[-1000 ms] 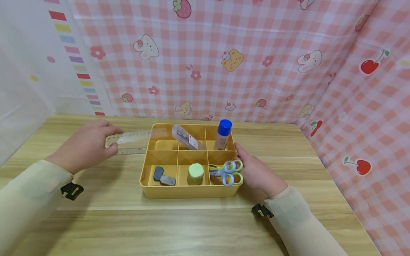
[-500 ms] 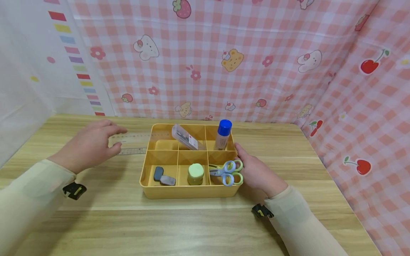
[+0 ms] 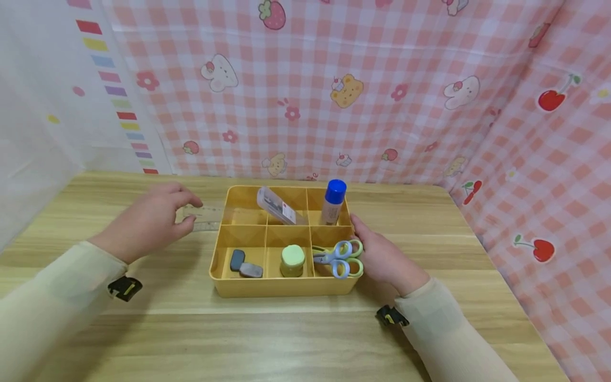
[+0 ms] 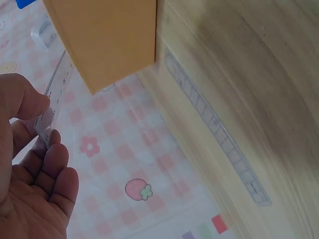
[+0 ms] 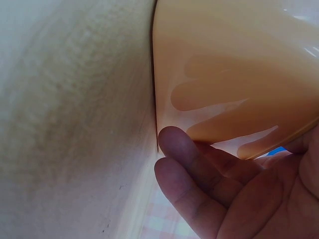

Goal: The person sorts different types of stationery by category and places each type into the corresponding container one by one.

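My left hand [image 3: 148,223] pinches a clear ruler [image 3: 208,214] between thumb and fingers, left of a yellow divided organizer box [image 3: 286,287]. The ruler's far end reaches over the box's back-left compartment. A second clear ruler [image 4: 214,122] lies flat on the table below it. At the box's right side, my right hand [image 3: 384,260] holds the wall; in the right wrist view its fingers [image 5: 184,154] lie against the outside. Inside the box are two erasers [image 3: 250,270], a green-lidded jar [image 3: 292,260], scissors [image 3: 341,259], a slim clear case [image 3: 278,206] and a blue-capped glue stick [image 3: 333,201].
The box stands on a wood-grain table [image 3: 286,339]. Pink checked cloth [image 3: 305,127] hangs behind and along the right. A white cloth [image 3: 38,132] covers the left side.
My left hand has moved right toward the box with the ruler, sliding its far end further over the back-left compartment. The right hand and the box stay put.
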A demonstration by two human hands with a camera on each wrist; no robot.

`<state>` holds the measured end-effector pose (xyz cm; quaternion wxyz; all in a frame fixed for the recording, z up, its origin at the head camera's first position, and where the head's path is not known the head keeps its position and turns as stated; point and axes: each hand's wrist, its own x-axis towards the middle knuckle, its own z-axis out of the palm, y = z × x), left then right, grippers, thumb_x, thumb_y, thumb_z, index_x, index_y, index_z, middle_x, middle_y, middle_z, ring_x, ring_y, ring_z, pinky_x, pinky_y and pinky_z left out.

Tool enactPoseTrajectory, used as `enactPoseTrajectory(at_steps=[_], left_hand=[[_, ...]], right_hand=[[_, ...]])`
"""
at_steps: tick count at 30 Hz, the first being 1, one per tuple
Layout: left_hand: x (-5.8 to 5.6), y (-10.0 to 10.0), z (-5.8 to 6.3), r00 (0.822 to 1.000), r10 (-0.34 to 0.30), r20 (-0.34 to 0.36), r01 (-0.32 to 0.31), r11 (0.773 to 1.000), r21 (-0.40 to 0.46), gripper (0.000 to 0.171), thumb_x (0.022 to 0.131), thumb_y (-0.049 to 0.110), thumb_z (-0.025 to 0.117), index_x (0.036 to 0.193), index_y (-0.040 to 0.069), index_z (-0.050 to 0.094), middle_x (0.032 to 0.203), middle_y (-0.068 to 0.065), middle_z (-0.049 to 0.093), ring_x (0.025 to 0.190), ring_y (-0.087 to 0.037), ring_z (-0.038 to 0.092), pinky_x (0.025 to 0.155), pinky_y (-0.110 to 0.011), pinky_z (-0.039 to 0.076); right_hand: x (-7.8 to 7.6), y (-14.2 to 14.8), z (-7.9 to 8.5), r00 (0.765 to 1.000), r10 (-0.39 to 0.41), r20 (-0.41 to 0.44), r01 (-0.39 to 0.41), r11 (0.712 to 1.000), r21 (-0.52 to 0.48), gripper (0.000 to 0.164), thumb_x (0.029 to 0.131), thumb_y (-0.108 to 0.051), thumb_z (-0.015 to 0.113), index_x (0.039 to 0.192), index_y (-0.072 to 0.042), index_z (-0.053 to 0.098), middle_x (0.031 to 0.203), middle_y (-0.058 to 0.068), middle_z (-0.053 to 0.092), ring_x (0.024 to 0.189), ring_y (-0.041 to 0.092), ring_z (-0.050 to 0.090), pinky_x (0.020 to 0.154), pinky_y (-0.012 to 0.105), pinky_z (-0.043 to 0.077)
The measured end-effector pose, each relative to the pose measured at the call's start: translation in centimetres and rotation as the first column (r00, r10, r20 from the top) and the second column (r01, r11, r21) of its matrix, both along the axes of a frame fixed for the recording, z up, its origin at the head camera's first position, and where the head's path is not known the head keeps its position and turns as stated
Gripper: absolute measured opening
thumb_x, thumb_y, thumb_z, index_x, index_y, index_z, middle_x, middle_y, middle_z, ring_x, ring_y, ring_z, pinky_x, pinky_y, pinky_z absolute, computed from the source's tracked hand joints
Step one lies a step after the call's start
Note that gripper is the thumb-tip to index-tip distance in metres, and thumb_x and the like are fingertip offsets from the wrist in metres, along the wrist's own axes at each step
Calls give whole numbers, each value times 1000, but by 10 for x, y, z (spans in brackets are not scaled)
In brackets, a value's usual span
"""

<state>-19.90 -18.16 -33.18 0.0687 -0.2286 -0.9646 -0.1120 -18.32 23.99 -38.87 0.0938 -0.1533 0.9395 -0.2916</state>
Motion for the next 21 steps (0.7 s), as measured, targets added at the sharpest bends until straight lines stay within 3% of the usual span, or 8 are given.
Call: enactPoseTrajectory(at_steps=[21], left_hand=[[-4, 13, -7, 995, -87, -47, 89, 995, 38, 17, 84, 16, 60, 100, 11, 65, 106, -5, 59, 98, -24, 50, 86, -48, 45]], right_hand=[[0, 1, -1, 1000, 0, 8, 0, 1000, 2, 61, 101, -35, 37, 151, -16, 8, 136, 14, 47, 119, 26, 43, 100, 51, 33]])
